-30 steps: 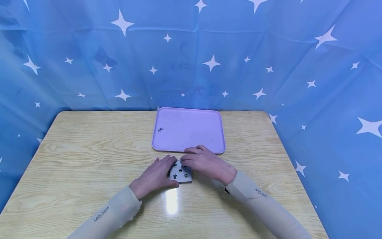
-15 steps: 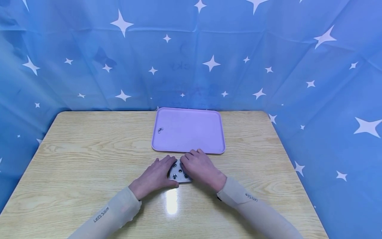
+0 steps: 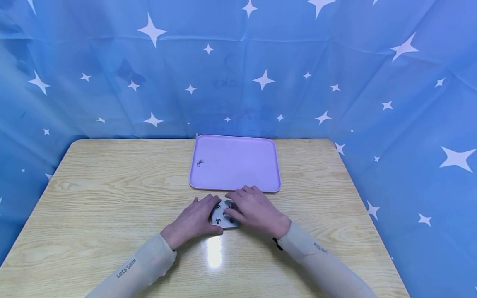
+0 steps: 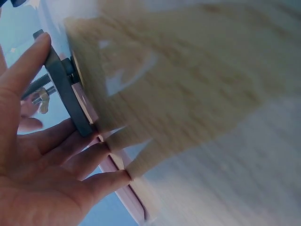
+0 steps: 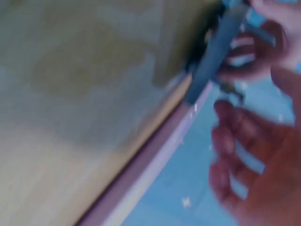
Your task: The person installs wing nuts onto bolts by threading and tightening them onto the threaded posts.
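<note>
A metal plate (image 3: 225,224) with several holes stands just off the tray's near side. My left hand (image 3: 193,218) grips its left part, thumb at the near edge and fingers at the far edge. Threaded bolts rise from the plate (image 4: 70,101) in the left wrist view, and a wing nut (image 4: 44,101) is on one. My right hand (image 3: 261,212) hovers over the plate's right side with fingers loosely bent. In the right wrist view its fingertips (image 5: 225,110) lie beside the small nut (image 5: 231,90), apart from it; the picture is blurred.
Behind the plate lies a purple tray (image 3: 238,165) with a small metal piece (image 3: 200,163) near its left side. The wooden table (image 3: 112,186) reaches back to a blue curtain (image 3: 238,62) with white stars.
The right hand came in over the plate, then drew back a little to the right, its thumb now spread from its fingers. The left hand keeps its grip.
</note>
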Motion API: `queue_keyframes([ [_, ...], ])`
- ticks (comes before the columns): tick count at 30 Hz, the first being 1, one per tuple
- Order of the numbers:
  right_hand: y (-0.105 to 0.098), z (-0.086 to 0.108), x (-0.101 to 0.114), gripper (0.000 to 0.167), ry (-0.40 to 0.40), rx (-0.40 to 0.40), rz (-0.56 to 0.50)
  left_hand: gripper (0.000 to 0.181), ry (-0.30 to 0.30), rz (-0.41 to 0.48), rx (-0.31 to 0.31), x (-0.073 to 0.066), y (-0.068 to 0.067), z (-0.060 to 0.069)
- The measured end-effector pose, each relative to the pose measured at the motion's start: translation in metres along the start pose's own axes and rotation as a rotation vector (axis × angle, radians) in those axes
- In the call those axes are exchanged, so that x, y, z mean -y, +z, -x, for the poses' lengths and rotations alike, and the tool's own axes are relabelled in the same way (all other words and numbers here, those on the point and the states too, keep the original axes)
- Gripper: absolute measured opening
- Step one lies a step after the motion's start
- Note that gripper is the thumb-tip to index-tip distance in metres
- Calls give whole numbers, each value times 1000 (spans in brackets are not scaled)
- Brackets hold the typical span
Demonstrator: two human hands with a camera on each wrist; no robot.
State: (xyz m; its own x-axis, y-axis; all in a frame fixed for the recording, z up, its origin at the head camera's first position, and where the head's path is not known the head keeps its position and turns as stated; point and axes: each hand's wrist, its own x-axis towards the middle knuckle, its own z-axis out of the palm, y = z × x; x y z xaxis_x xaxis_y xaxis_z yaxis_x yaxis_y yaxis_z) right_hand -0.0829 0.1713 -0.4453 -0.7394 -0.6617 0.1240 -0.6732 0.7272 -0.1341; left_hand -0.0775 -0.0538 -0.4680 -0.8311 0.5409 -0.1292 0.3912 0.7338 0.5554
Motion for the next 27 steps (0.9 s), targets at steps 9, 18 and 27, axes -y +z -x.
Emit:
queue_keyframes([
  [9, -13, 5, -16, 43, -279, 84, 136, 89, -14, 6, 5, 0, 0, 0],
  [18, -10, 1, -18, 27, -298, 34, 229, 89, -16, 4, 9, -1, 0, 0],
  [27, 2, -6, -8, 6, -221, -49, 211, 88, -13, 8, 10, -1, 1, -1],
])
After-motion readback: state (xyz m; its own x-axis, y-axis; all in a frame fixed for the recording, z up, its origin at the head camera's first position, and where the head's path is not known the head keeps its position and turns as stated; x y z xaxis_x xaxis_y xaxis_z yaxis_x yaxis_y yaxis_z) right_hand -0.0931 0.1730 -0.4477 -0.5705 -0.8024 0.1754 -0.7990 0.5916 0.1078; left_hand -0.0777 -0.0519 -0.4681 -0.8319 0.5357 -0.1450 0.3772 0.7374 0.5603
